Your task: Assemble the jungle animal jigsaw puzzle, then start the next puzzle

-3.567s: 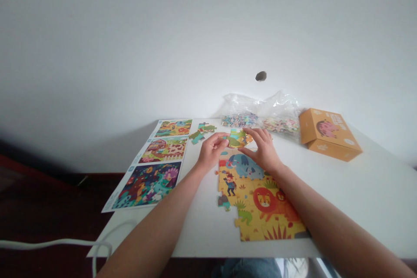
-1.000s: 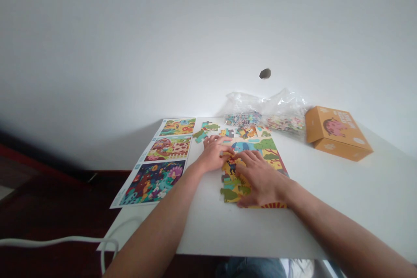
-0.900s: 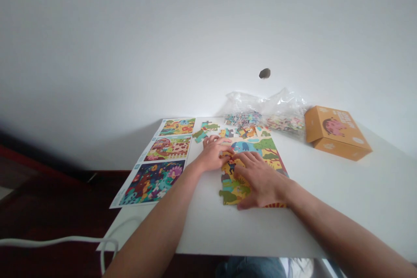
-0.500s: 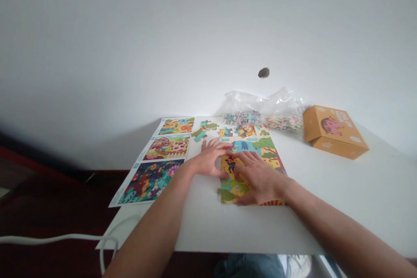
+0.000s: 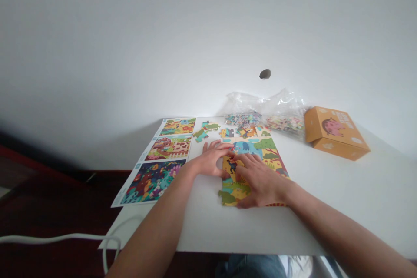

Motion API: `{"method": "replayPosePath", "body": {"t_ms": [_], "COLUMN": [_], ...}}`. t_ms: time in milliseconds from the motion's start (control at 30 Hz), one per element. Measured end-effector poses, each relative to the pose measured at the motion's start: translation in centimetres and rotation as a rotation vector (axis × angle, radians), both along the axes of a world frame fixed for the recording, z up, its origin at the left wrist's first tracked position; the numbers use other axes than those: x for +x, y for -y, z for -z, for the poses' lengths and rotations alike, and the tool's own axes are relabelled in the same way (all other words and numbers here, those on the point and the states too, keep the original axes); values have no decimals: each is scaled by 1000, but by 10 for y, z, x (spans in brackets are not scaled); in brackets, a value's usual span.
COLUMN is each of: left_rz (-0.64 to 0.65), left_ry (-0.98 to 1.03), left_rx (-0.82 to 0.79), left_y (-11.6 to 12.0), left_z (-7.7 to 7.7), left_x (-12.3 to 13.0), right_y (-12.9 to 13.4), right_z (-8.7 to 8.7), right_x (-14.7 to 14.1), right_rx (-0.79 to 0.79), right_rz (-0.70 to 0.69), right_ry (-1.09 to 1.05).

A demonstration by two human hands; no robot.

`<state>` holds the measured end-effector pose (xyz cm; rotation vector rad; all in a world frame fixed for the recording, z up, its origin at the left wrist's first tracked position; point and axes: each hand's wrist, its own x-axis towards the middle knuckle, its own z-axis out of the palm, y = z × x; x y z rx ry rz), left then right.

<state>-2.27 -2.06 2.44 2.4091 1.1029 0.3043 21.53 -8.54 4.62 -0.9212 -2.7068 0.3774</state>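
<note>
A partly assembled jigsaw puzzle (image 5: 236, 186) in yellow, green and blue lies flat on the table, with a blue elephant and a tree showing near its top. My left hand (image 5: 211, 159) is at its left edge, thumb and fingers apart, the fingertips touching the pieces there. Spread over the middle and lower part of the puzzle, my right hand (image 5: 259, 178) rests palm down and covers several pieces. The fingertips of both hands nearly meet. Whether a loose piece lies under them is hidden. Loose puzzle pieces (image 5: 201, 134) sit beyond my left hand, and more pieces (image 5: 246, 132) lie just above the puzzle.
On the left lies a printed sheet (image 5: 139, 166) with three pictures. Clear plastic bags of puzzle pieces (image 5: 283, 122) stand against the wall at the back. An orange box (image 5: 339, 132) with a pig on it is at the right. A white cable (image 5: 65, 237) hangs by the table's left corner.
Both hands keep almost the same place on the puzzle. The whole view has shifted slightly; the sheet, bags and box lie as before.
</note>
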Motion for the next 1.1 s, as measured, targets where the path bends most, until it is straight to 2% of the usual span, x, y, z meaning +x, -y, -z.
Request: {"method": "replayPosePath", "body": {"t_ms": [533,1100], "left_rz": [11,30], "left_ry": [-1,-86], "left_rx": [1,-42], "left_y": [0,-1], "left_z": [0,-4], "left_x": [0,0], "right_y": [2,2], "right_z": [-2,0], "right_x": [-1,-1], "right_rx": [18,24], "right_rz": [-7,-10], "right_ry": [-5,11]}}
